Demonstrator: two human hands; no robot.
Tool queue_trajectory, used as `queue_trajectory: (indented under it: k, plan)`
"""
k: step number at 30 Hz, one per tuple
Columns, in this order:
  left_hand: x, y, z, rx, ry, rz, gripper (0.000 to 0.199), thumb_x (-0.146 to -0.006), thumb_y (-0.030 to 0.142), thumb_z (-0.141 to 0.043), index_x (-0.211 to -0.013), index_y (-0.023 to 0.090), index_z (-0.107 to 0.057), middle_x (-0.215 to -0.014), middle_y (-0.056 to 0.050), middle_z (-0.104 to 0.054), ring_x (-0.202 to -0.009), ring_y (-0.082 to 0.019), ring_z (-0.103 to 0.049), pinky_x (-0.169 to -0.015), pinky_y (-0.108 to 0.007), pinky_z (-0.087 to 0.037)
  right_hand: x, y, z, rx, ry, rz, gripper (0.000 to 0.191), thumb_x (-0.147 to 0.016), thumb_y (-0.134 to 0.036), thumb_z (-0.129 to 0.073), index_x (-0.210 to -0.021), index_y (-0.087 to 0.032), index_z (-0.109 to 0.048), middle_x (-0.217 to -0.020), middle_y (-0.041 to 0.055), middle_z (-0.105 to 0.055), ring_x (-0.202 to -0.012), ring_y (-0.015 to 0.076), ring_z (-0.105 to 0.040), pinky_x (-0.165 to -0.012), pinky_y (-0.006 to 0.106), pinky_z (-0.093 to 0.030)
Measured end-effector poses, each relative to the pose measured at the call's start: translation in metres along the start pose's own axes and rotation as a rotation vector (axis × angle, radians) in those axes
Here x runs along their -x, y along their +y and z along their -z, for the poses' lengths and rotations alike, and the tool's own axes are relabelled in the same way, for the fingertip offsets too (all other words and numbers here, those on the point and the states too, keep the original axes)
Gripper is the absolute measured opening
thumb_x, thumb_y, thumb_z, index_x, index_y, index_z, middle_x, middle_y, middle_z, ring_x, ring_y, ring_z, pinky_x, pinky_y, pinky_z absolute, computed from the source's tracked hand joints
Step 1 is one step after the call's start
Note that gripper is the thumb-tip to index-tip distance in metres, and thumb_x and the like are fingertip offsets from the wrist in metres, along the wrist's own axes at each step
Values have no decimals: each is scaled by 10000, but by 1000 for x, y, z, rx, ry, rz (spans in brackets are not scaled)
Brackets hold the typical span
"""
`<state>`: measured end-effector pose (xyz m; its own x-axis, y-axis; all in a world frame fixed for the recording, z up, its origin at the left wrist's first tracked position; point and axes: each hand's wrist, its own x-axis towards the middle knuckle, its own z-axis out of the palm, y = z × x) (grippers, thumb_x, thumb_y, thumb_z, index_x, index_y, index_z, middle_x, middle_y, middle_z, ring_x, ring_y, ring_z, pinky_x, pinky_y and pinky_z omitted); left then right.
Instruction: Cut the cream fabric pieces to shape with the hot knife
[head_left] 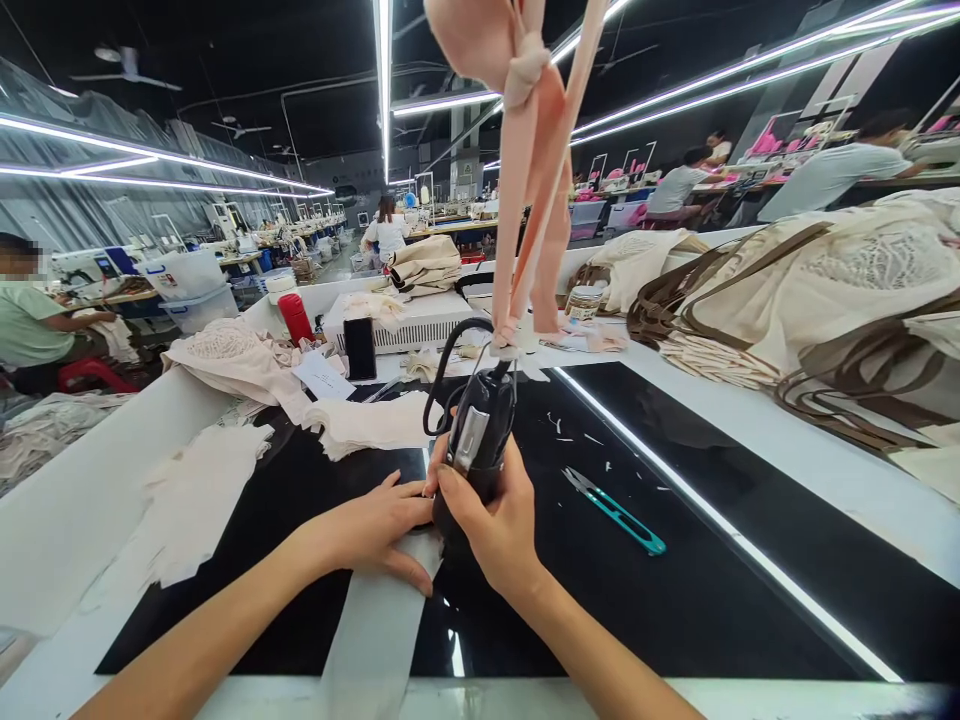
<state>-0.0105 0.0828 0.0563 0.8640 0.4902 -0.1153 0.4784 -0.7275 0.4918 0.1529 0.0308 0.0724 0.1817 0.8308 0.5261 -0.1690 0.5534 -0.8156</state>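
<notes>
My right hand (pixel 491 515) is wrapped round a black handheld electric tool (pixel 484 430), whose cord loops up beside hanging pink fabric strips (pixel 529 180). Just left of the tool, my left hand (pixel 379 530) lies flat with its fingers spread, pressing on a pale translucent strip (pixel 379 630) that runs to the table's front edge. The tool's lower end is dark and partly hidden by my hands. Teal thread snips (pixel 619 512) lie on the black board (pixel 675 590) to the right, near small white scraps (pixel 559 425).
Stacked cream pieces (pixel 375 422) and a pale fabric pile (pixel 202 500) lie left. A phone (pixel 360 348) and red bottle (pixel 295 318) stand behind. Cream garments with brown straps (pixel 810 290) heap along the right. Several people sit at machines farther off.
</notes>
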Motion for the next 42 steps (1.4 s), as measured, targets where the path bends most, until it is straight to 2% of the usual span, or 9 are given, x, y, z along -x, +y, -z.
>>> queue_trajectory:
  k: [5,14,18,29,32,34,36,38,42]
  plan:
    - [0,-1,1,28,-9,2,720,-758,333,-908,-1395,195,-604,-1557,-165,-486,-1501,-401,-351,-1233,-667,-213,5,-3,-2,-58,-23,1,162,-852,-280,-703,-972,-264,-595,-834,-23,-633,-716,160,-611,-706,335,-550]
    - [-2,0,0,25,15,-76,775,-767,300,-901,-1461,267,-557,-1583,-136,-462,-1509,-372,-348,-1241,-653,-201,13,1,-4,-19,-8,-20,189,-854,-282,-690,-1026,-270,-614,-889,3,-638,-803,196,-626,-797,400,-560]
    - [-2,1,1,39,13,-45,825,-759,294,-907,-1489,267,-522,-1577,-142,-466,-1490,-361,-386,-1229,-630,-260,12,0,-4,-13,-25,-18,159,-865,-269,-680,-1007,-264,-608,-863,-1,-652,-774,187,-630,-777,389,-562]
    - [-3,-6,-3,0,21,-49,698,-763,344,-904,-1376,211,-598,-1506,-150,-525,-1483,-402,-371,-1221,-692,-194,6,-1,-1,17,10,-7,142,-856,-288,-683,-961,-259,-592,-843,-10,-640,-745,176,-632,-679,327,-559]
    - [0,-4,-4,-25,72,-65,764,-766,349,-904,-1427,219,-543,-1534,-159,-497,-1469,-393,-396,-1219,-696,-200,7,-1,-2,43,23,-7,152,-855,-275,-679,-970,-261,-580,-835,-17,-632,-710,164,-613,-665,319,-551]
    - [8,1,-9,-56,173,-55,825,-762,333,-914,-1462,219,-491,-1536,-164,-491,-1446,-371,-428,-1216,-660,-264,8,-3,-2,42,23,8,160,-851,-268,-686,-963,-263,-571,-817,-29,-634,-674,151,-598,-670,318,-546]
    - [21,9,-19,-89,314,15,732,-794,286,-895,-1411,210,-511,-1447,-145,-566,-1356,-329,-516,-1165,-570,-406,10,-6,-3,26,12,9,166,-852,-262,-691,-951,-264,-558,-796,-39,-632,-641,140,-587,-645,305,-533]
    - [36,19,-33,-140,423,167,444,-881,195,-801,-1268,208,-584,-1280,-98,-646,-1180,-284,-615,-1019,-472,-540,11,-9,-4,9,-5,-1,175,-852,-265,-695,-947,-263,-548,-783,-42,-630,-618,137,-586,-611,295,-522]
    - [58,30,-59,-249,432,199,199,-937,90,-649,-1099,202,-620,-1040,-41,-681,-931,-237,-667,-839,-392,-593,12,-13,-1,6,-5,-4,172,-850,-281,-711,-938,-264,-563,-791,-37,-640,-609,141,-605,-590,296,-532]
